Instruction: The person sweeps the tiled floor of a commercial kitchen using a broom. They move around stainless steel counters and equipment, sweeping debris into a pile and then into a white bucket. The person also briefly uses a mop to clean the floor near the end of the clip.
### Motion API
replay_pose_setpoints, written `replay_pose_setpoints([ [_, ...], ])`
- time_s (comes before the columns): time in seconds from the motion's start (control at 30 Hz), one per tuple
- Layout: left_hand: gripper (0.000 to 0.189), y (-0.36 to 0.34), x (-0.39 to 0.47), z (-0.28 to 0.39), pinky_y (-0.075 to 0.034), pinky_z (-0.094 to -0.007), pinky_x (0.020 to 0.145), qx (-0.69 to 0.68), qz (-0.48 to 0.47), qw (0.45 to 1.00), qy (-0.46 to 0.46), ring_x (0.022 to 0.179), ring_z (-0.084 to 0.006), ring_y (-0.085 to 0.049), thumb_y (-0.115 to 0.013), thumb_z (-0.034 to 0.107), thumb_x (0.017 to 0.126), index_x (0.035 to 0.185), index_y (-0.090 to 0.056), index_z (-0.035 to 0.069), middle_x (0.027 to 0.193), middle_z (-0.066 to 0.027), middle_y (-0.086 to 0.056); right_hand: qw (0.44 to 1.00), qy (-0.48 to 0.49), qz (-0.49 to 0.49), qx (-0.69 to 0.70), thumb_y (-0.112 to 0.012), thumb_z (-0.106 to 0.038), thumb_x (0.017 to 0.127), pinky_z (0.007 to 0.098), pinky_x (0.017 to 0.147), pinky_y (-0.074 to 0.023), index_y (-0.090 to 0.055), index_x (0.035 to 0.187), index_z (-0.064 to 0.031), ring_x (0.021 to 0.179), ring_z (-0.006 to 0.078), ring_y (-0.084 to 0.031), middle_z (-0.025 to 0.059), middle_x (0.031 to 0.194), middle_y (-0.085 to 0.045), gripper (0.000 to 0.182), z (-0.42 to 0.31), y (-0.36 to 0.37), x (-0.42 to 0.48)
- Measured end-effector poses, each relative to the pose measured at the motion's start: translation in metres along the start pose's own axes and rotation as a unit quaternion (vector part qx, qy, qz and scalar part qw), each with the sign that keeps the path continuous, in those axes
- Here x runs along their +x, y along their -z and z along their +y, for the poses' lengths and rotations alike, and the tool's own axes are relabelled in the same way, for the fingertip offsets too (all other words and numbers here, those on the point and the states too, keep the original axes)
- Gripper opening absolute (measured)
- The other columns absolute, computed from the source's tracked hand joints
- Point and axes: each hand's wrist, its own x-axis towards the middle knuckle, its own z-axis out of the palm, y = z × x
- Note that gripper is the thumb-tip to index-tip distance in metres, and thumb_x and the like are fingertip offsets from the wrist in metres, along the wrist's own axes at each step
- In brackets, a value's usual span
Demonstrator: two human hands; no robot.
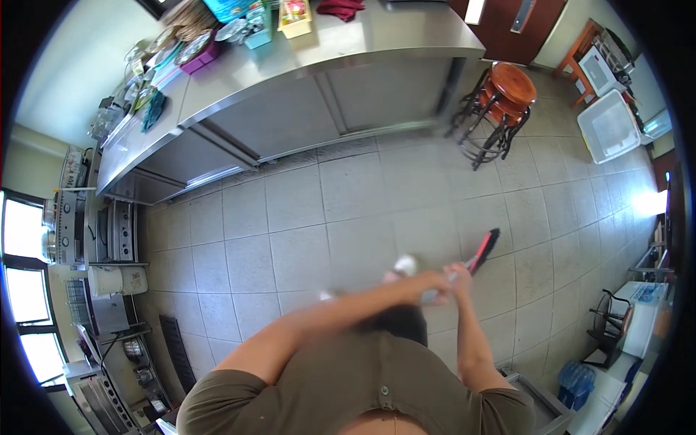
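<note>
A broom with a red and black head (484, 251) reaches out to the right, low over the tiled floor (359, 217) or on it. My right hand (460, 274) is closed around its handle, close to the head. Just left of that, my left hand (436, 288) also grips the handle, its forearm crossing in front of my body; this hand is somewhat blurred. Below my hands a white shoe (405, 265) shows on the floor. Most of the handle is hidden by my hands.
A long steel counter (326, 68) with cabinets runs ahead, bearing baskets and utensils. Stacked wooden stools (508, 87) stand at its right end. A white plastic bin (609, 128) lies farther right. Ovens (117, 231) and shelves line the left. A black floor grate (176, 350) is at lower left.
</note>
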Motion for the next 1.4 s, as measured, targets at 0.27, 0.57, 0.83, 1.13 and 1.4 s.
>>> replay_pose_setpoints([
  [0.27,0.008,0.084,-0.133,0.057,-0.041,-0.0273,0.053,0.093,0.171,0.976,0.093,0.056,-0.0169,-0.052,-0.059,0.006,0.066,0.067,-0.051,0.002,0.063,-0.0088,-0.053,0.97,-0.066,-0.112,0.203,-0.054,-0.005,0.058,0.0317,0.06,-0.0406,-0.056,0.071,-0.0035,0.071,0.0267,-0.054,0.0124,0.072,-0.055,0.013,-0.1,-0.184,-0.035],
  [0.57,0.012,0.161,-0.192,0.182,-0.041,-0.0258,0.053,0.168,0.155,0.956,0.182,0.061,-0.0163,-0.054,-0.056,0.0,0.067,0.059,-0.048,-0.001,0.062,-0.0075,-0.054,0.978,0.083,-0.18,0.065,-0.055,-0.007,0.055,0.0341,0.059,-0.041,-0.055,0.071,-0.0112,0.068,0.0254,-0.053,0.0051,0.071,-0.053,0.016,-0.274,-0.178,-0.022],
  [0.83,0.013,0.111,-0.079,0.129,-0.04,-0.0302,0.052,0.141,0.005,0.989,0.037,0.058,-0.0222,-0.052,-0.056,0.002,0.068,0.06,-0.046,0.001,0.061,-0.0087,-0.05,0.996,0.03,0.07,0.039,-0.058,-0.011,0.066,0.0341,0.053,-0.0381,-0.05,0.065,-0.0075,0.061,0.0258,-0.051,0.0089,0.064,-0.051,0.009,-0.195,-0.066,0.008],
  [1.13,0.017,0.028,0.072,-0.04,-0.036,-0.0324,0.051,-0.137,-0.065,0.987,0.053,0.053,-0.0233,-0.045,-0.057,0.007,0.069,0.061,-0.043,0.001,0.056,-0.0082,-0.045,0.951,-0.195,0.07,0.229,-0.062,-0.019,0.066,0.0366,0.052,-0.0368,-0.044,0.06,-0.0041,0.058,0.0293,-0.047,0.0124,0.059,-0.046,0.024,0.11,-0.043,0.017],
  [1.4,0.01,0.12,0.081,-0.029,-0.038,-0.0262,0.048,0.09,0.187,0.967,0.145,0.051,-0.0165,-0.048,-0.057,0.004,0.068,0.063,-0.049,0.001,0.057,-0.0073,-0.049,0.991,-0.069,-0.101,0.056,-0.058,-0.024,0.068,0.0357,0.056,-0.0399,-0.05,0.064,-0.0054,0.065,0.03,-0.052,0.0124,0.065,-0.05,0.021,-0.001,-0.108,0.141],
])
